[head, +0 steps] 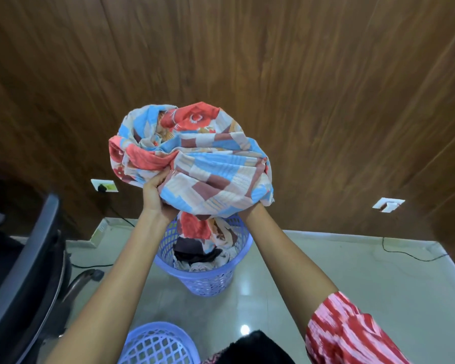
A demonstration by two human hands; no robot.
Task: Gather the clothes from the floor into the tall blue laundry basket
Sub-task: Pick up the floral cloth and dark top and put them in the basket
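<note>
Above the tall blue laundry basket [168, 264], a bundled patchwork cloth [192, 158] is clutched by the left hand [156, 195] and propped by the right hand [248, 210], whose grip is hidden, so a wide drop could leave folds snagged on the rim.

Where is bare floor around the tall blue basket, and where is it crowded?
Pale tiled floor lies bare right of the tall blue lattice laundry basket, up to the brown wooden wall and thin black cable. The left is crowded by a black office chair; a second blue lattice basket sits nearest the camera.
</note>
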